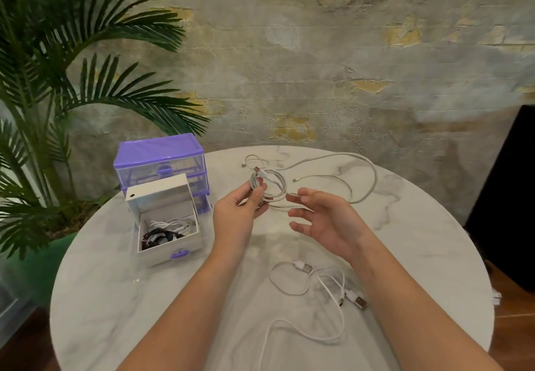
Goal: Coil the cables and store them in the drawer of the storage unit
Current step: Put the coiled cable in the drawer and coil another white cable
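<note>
My left hand point(238, 211) pinches a coiled white cable point(275, 185) above the middle of the round marble table point(144, 298). My right hand point(321, 217) is spread open just right of the coil, fingertips near its loose end. A long white cable point(364, 176) lies uncoiled at the far side. Two more white USB cables point(324, 289) sprawl near the front. The purple storage unit point(159, 156) stands at the far left. Its pulled-out drawer point(170, 243) rests on the table in front of it and holds black and white cables.
A palm plant point(58, 66) in a green pot fills the left side beyond the table. A rough plastered wall point(318, 52) is behind. A dark object point(503, 197) stands at the right past the table edge.
</note>
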### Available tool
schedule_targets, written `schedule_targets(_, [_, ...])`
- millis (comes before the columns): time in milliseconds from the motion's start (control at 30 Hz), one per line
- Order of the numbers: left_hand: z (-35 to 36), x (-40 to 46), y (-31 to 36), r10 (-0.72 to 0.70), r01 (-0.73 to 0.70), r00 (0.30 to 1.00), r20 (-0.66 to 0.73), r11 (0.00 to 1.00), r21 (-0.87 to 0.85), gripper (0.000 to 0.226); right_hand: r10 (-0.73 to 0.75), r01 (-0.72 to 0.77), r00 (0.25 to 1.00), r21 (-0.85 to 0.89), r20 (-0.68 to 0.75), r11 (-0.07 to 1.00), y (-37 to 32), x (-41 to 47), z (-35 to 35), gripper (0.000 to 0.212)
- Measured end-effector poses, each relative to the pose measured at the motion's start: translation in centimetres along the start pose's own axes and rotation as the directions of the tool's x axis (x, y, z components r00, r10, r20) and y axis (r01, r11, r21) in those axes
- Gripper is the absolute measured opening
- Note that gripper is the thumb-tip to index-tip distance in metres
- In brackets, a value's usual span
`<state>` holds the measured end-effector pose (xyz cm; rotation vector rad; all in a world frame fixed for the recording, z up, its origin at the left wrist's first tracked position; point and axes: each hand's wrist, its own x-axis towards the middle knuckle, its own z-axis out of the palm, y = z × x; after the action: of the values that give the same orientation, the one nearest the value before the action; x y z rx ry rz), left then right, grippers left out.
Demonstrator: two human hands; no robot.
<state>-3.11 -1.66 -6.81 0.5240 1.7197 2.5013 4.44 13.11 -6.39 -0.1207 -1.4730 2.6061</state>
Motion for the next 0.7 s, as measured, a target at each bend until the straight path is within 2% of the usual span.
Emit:
schedule_targets(133, [0.2,0.0,-0.1,-0.032,0.032,0.998,0.060,0.999,0.006,0.027,-0.068,0.067,0.998,-0.092,0.000,0.994,0.3,0.3,0.0,0.026])
schedule_targets(267, [0.5,-0.3,-0.3,-0.043,0.040,0.993,0.108,0.999,0.030,0.026,-0.098,0.092,0.994,-0.105,-0.057,0.990,0.3,0.4,0.1,0.030])
schedule_targets(333, [0.7,-0.5,-0.5,-0.037,0.030,0.992,0.121,0.998,0.057,0.025,-0.067,0.065,0.997,-0.061,-0.032,0.996,0.3,0.3,0.4,0.028])
schedule_targets(467, [1.1,-0.7,-0.8,-0.007,-0.006,0.993,0.117,0.994,0.109,0.021,-0.031,0.022,0.998,0.147,0.058,0.989,0.0,-0.4,1.3,0.024])
schedule_targets(500, [1.1,-0.7,-0.9,-0.002,-0.012,0.993,0.116,0.993,0.120,0.021,-0.036,0.028,0.998,0.137,0.058,0.990,-0.1,-0.5,1.5,0.019])
schedule_targets(567, [1.2,-0.8,-1.0,0.007,-0.026,0.992,0.123,0.989,0.148,0.021,-0.044,0.044,0.998,0.011,0.039,0.999,0.0,-0.5,1.6,0.008])
schedule_targets(633, [1.1,-0.8,-1.1,0.014,-0.034,0.992,0.122,0.986,0.161,0.021,-0.039,0.037,0.999,-0.129,-0.012,0.991,0.3,-0.3,1.6,0.011])
schedule_targets(700, [0.9,-0.7,-1.0,0.001,-0.017,0.994,0.106,0.989,0.146,0.020,-0.037,0.028,0.998,-0.143,-0.060,0.989,0.5,-0.1,1.4,0.024])
